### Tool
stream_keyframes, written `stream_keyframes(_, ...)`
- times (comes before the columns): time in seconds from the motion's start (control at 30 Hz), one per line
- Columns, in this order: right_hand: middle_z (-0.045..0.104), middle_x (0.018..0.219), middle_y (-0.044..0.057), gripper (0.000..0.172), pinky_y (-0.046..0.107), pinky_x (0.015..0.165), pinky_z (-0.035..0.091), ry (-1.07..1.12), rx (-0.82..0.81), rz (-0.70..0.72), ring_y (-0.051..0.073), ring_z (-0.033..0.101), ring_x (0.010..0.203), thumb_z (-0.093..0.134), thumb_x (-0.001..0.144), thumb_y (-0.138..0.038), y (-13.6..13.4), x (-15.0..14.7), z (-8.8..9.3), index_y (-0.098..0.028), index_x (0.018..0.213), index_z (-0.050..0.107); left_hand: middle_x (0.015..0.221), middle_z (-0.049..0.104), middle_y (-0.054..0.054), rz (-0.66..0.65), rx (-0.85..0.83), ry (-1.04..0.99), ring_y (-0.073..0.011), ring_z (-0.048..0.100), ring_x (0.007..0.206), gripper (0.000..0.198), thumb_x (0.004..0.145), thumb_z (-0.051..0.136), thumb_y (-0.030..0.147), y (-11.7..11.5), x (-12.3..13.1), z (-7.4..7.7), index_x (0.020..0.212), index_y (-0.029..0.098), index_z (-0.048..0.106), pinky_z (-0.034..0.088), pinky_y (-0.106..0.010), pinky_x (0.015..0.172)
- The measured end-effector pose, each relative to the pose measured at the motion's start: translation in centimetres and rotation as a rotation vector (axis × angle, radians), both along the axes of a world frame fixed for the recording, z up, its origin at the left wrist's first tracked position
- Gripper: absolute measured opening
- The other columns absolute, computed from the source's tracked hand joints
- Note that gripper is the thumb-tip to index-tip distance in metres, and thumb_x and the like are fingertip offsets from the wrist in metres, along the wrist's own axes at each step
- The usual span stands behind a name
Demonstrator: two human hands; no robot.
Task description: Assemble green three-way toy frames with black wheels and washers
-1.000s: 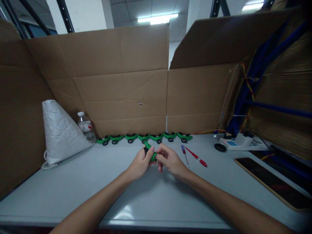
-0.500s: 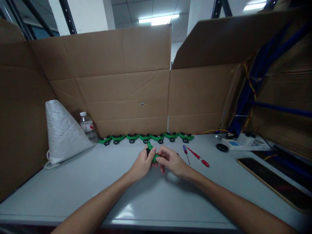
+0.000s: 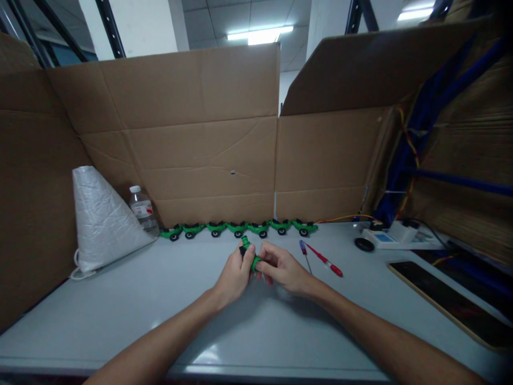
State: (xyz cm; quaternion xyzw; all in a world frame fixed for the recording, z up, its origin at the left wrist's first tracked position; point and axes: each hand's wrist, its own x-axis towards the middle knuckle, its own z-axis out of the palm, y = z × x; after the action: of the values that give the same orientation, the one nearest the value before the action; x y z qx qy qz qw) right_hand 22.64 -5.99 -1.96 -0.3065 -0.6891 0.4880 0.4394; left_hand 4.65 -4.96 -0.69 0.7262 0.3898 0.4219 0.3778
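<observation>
Both my hands meet over the middle of the grey table point(image 3: 120, 310), holding one small green toy car point(image 3: 249, 254) with black wheels between them. My left hand point(image 3: 235, 274) wraps its fingers round the car's left side. My right hand point(image 3: 282, 269) pinches the car's right end with curled fingers. Most of the car is hidden by my fingers. Behind my hands, a row of several identical green toy cars point(image 3: 238, 229) stands along the foot of the cardboard wall.
Two screwdrivers, one blue-handled point(image 3: 304, 251) and one red point(image 3: 326, 261), lie just right of my hands. A white woven bag point(image 3: 100, 219) and a water bottle point(image 3: 142, 209) stand at back left. A dark tablet point(image 3: 449, 299) and a small white device point(image 3: 380, 236) with wires sit on the right.
My hands have stayed in place, only shifting their grip slightly on the green car. The view has drifted a little.
</observation>
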Motion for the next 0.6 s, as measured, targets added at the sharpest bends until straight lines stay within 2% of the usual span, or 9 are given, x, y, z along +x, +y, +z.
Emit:
stream_keyframes(0.17,0.07,0.074,-0.001,0.019,0.026,0.055,0.042,-0.151,0.118,-0.137,0.014,0.057,0.056,0.06,0.098,-0.034,-0.3,0.0,0.6,-0.023,0.085,0.053,0.076,0.062,0.0,0.029,0.078,0.063,-0.0183,0.056,0.071,0.039,0.106,0.043,0.056,0.0,-0.1,0.1,0.097,0.02,0.055,0.042,-0.03,0.073)
stream_keyframes(0.27,0.067,0.066,-0.002,0.022,0.027,0.061,0.039,-0.326,0.27,-0.268,0.015,0.058,0.058,0.059,0.098,-0.026,-0.4,0.5,0.8,-0.022,0.077,0.054,0.08,0.063,-0.001,0.036,0.128,0.105,-0.0187,0.056,0.074,0.038,0.106,0.044,0.055,0.2,-0.5,0.1,0.097,0.02,0.055,0.041,-0.03,0.076)
stream_keyframes(0.33,0.066,0.064,-0.003,0.023,0.027,0.062,0.036,-0.436,0.38,-0.324,0.015,0.058,0.059,0.063,0.097,-0.027,-0.3,1.0,0.9,-0.022,0.076,0.057,0.079,0.062,-0.001,0.041,0.157,0.139,-0.0192,0.055,0.074,0.037,0.105,0.047,0.055,0.3,-0.8,0.3,0.096,0.02,0.055,0.041,-0.03,0.074)
stream_keyframes(0.43,0.069,0.072,0.0,0.025,0.028,0.062,0.033,-0.543,0.523,-0.36,0.017,0.06,0.064,0.071,0.096,-0.041,0.4,2.0,1.3,-0.023,0.082,0.062,0.076,0.061,0.0,-0.004,0.159,0.197,-0.0184,0.053,0.071,0.038,0.1,0.056,0.057,0.6,-1.0,0.6,0.094,0.02,0.056,0.04,-0.03,0.071)
stream_keyframes(0.5,0.07,0.075,0.003,0.03,0.028,0.063,0.032,-0.592,0.601,-0.375,0.018,0.061,0.067,0.071,0.096,-0.05,1.0,2.8,1.6,-0.023,0.084,0.063,0.074,0.059,0.001,0.003,0.115,0.121,-0.0171,0.052,0.068,0.04,0.1,0.057,0.059,1.0,-0.9,0.5,0.094,0.02,0.055,0.04,-0.029,0.069)
stream_keyframes(0.6,0.071,0.078,0.004,0.034,0.028,0.065,0.032,-0.676,0.636,-0.462,0.019,0.062,0.069,0.059,0.104,-0.053,1.7,4.2,2.2,-0.023,0.088,0.064,0.066,0.054,0.004,-0.014,-0.117,-0.049,-0.0145,0.049,0.057,0.048,0.097,0.054,0.069,1.8,-0.7,0.2,0.092,0.021,0.051,0.036,-0.026,0.056)
